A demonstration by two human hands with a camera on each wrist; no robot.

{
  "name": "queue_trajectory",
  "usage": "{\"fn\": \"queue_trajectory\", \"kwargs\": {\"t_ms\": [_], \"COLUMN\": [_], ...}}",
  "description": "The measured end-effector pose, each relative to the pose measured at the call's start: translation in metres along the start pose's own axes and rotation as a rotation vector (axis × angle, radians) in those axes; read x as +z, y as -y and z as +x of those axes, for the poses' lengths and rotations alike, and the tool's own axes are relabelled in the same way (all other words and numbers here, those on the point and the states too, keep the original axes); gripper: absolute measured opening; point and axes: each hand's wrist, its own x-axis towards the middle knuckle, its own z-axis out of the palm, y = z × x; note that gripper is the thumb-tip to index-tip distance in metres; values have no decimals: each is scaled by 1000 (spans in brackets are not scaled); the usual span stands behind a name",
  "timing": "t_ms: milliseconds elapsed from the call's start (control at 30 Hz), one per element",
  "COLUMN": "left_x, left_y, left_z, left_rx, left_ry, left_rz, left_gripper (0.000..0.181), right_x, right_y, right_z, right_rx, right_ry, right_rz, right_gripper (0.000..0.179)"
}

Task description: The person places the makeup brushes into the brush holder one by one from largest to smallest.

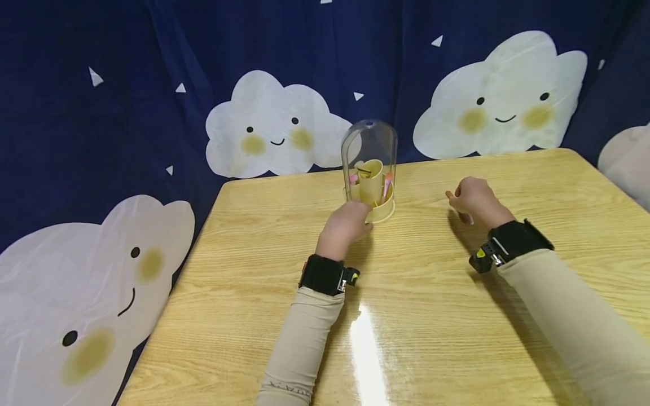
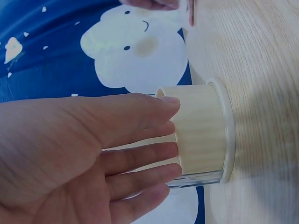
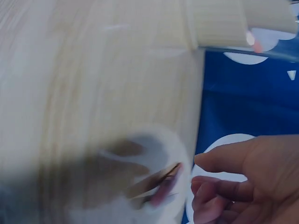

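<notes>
A cream makeup brush holder (image 1: 383, 213) under a tall clear dome (image 1: 370, 132) stands near the back of the table. Inside it are a round inner cup (image 1: 371, 183) and a pink-handled brush (image 1: 386, 189). My left hand (image 1: 344, 225) is at the front of the holder, its fingers (image 2: 145, 156) stretched out along its side. Over to the right, my right hand (image 1: 474, 200) hovers low above the table, fingers loosely bent. Below and beside its fingertips is a blurred pink makeup brush (image 3: 163, 189), with a gap seen between brush and fingers.
The wooden table (image 1: 244, 270) reaches back to a dark blue curtain (image 1: 152, 56) printed with white smiling clouds (image 1: 279, 113). Black bands (image 1: 322, 274) with small devices circle both wrists. Light glares off the table's front.
</notes>
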Motion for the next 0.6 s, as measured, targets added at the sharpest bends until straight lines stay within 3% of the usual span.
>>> {"fn": "queue_trajectory", "kwargs": {"t_ms": [67,200,400,600], "left_x": [-1,-1,0,-1], "left_y": [1,1,2,2], "left_z": [0,-1,-1,1], "left_rx": [1,11,21,17], "left_ry": [3,11,1,4], "left_rz": [-2,-3,-8,-14], "left_gripper": [26,29,26,24], "right_x": [3,9,14,16], "right_y": [-4,-8,-11,-8], "right_z": [2,2,4,7], "right_rx": [7,42,78,43], "right_ry": [31,43,44,72], "right_rz": [-21,-16,21,25], "right_gripper": [59,63,46,30]}}
